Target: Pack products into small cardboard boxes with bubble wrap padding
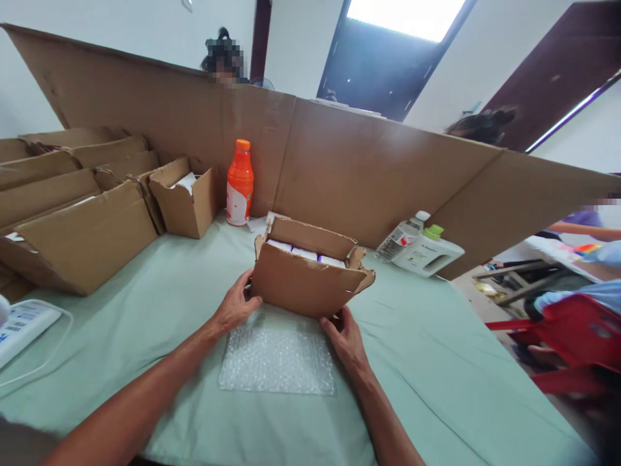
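Note:
An open cardboard box [303,281] stands in the middle of the cloth-covered table, tilted slightly, with several white and purple packs [305,254] showing inside. My left hand [237,301] grips its left lower side, thumb on the front face. At the lower right corner, my right hand [345,336] holds the box with thumb in front; its other fingers are partly hidden behind. A clear sheet of bubble wrap [279,362] lies flat on the table just in front of the box, between my forearms.
Several cardboard boxes [97,233] are grouped at the left, a smaller box [182,200] beside them. An orange bottle [239,184], a clear bottle [402,238] and a white jug [427,252] stand near the cardboard partition [363,175]. A white power strip [29,327] with cable lies left.

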{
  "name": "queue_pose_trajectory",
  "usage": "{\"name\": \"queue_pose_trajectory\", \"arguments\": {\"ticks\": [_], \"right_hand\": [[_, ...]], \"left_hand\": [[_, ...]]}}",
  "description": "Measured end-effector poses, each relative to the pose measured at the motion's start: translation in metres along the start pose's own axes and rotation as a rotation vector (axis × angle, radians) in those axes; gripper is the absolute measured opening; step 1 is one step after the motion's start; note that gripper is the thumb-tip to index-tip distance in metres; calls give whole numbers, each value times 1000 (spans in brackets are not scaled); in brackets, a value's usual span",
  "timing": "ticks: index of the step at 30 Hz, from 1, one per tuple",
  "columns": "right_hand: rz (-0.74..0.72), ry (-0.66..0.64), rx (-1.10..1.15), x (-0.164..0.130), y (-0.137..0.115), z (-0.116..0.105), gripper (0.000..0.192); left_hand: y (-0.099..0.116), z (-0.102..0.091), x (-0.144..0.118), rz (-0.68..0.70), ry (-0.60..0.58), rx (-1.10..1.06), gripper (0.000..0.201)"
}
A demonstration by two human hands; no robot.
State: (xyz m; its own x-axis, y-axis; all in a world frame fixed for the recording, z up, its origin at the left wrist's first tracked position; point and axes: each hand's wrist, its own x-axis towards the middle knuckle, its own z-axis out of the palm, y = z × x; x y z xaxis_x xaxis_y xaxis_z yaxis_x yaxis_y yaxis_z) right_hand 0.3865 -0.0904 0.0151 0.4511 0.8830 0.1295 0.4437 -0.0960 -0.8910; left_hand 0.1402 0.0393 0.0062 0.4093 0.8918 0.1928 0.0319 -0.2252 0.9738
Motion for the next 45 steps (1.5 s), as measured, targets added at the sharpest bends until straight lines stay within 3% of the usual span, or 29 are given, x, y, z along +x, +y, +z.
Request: {"name": "queue_pose_trajectory", "arguments": {"ticks": [8, 14, 17, 20, 24, 27, 31, 34, 37, 42, 45], "right_hand": [[38, -8, -61, -11, -5, -5, 52], [47, -71, -271, -16, 2, -29, 50], [25, -91, -363, -26, 4, -35, 47], [-54, -180, -563, -40, 3, -27, 37], [-110, -236, -630, -56, -4, -15, 21], [-82, -199, -493, -62, -7, -19, 21], [31, -174, -284, -71, -7, -30, 34], [105, -161, -171, -79, -8, -36, 58], [118, -194, -166, -89, -8, -41, 68], [38, -303, -242, -100, -8, -41, 34], [5, -304, -278, -101, -15, -39, 29]], "left_hand": [[12, -11, -26, -64, -13, 36, 65], [4, -29, -65, -6, 91, 578, 58], [-3, -33, -88, 36, 41, 781, 41], [-4, -28, -103, 79, -27, 898, 24], [8, -20, -107, 110, -71, 780, 12], [19, -21, -105, -16, -96, 576, 12], [29, -26, -106, -279, -90, 253, 54], [37, -29, -111, -383, -120, 56, 76], [45, -28, -118, -440, -146, -26, 61], [44, -19, -131, -449, -185, 30, 38], [45, -15, -133, -404, -203, 107, 32]]}}
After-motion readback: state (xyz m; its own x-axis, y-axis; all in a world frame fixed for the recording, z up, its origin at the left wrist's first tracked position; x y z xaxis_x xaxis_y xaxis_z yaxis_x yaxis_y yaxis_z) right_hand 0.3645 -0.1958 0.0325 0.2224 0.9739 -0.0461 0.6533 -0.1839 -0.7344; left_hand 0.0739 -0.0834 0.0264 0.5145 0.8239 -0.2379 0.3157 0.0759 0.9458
